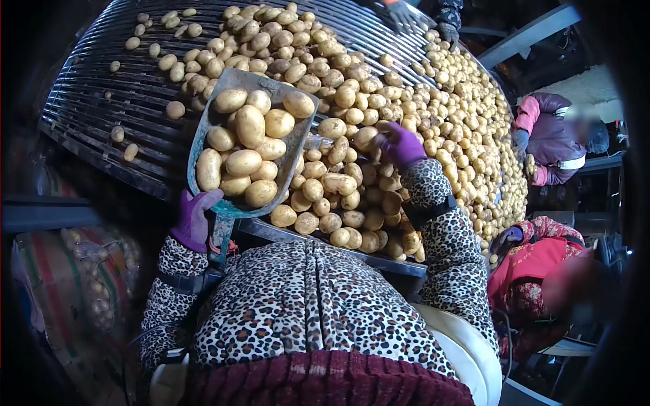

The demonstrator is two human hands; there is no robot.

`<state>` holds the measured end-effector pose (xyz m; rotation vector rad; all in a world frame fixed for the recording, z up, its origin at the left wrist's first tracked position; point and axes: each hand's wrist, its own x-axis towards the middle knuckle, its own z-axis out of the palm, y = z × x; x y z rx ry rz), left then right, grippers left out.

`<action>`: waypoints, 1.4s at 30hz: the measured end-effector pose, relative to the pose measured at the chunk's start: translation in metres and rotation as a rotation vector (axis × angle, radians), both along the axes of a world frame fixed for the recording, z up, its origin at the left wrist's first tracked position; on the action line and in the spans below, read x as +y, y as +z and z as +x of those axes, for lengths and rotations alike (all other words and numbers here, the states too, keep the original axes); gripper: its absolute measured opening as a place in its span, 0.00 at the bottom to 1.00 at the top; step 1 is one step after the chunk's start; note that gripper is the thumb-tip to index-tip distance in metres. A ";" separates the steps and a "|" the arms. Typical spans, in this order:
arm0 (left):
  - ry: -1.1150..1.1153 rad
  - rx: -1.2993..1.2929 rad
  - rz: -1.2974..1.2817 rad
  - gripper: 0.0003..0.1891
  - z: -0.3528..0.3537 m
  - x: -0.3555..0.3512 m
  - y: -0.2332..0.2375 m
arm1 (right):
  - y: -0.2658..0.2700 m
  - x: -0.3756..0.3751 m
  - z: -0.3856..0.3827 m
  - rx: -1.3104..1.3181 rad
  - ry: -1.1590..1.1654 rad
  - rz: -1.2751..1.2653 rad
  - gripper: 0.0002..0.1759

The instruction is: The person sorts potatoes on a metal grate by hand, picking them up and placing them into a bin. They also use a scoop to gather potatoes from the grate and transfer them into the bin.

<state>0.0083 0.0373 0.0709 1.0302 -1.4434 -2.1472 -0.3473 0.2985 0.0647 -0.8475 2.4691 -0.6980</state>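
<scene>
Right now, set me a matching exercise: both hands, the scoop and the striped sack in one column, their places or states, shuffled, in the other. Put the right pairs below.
Things
1. Left hand
2. Right hand
3. Scoop
4. Striped sack

Places or states
A. Loaded with potatoes
B. At the lower left of the picture
C. Reaching into the potato pile
D. Gripping the near end of the scoop

Right pairs: 1-D; 2-C; 3-A; 4-B
</scene>
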 end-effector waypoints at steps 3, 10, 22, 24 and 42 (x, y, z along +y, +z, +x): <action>-0.014 -0.042 -0.029 0.13 0.002 0.000 0.006 | 0.006 0.012 -0.023 -0.014 -0.282 -0.057 0.24; -0.022 -0.060 -0.169 0.13 0.012 -0.003 -0.019 | 0.064 -0.073 0.055 -0.649 0.013 -0.599 0.26; -0.159 -0.142 -0.266 0.11 0.022 -0.027 -0.051 | 0.080 -0.043 0.098 -1.037 -0.084 -0.514 0.29; -0.006 -0.031 -0.129 0.12 0.009 -0.012 -0.028 | 0.087 -0.008 0.096 -0.965 -0.194 -0.581 0.28; -0.116 -0.050 -0.039 0.21 0.012 -0.020 -0.023 | 0.018 0.111 0.132 0.669 0.323 0.149 0.26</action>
